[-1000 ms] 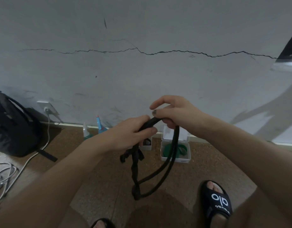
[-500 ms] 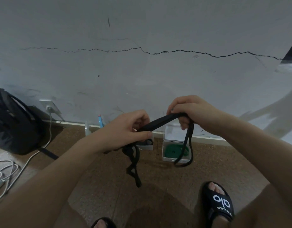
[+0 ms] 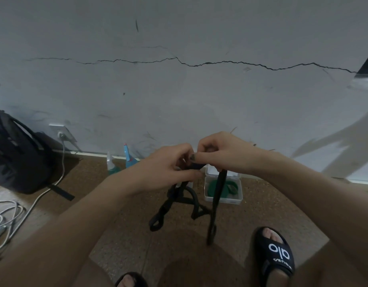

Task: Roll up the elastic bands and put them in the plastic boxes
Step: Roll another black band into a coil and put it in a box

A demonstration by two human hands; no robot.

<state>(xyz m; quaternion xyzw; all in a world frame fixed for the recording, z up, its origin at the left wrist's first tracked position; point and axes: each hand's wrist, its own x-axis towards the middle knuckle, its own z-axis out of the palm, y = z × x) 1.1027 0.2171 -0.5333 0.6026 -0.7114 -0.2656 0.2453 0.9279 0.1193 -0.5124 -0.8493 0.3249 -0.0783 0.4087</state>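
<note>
A black elastic band hangs in twisted loops from both my hands, above the floor. My left hand grips its upper part, fingers curled round it. My right hand pinches the band's top end right beside the left hand, and one long strand drops from it. Behind that strand, an open clear plastic box on the floor holds a rolled green band. A second small box is mostly hidden behind my left hand.
A black backpack leans on the cracked wall at the left, with white cables and a wall socket nearby. Two spray bottles stand by the skirting. My feet in black slides are on the brown floor.
My hands have come together from being spread apart. The band's stretched top section is now gathered between them, and its loops hang lower toward the floor.
</note>
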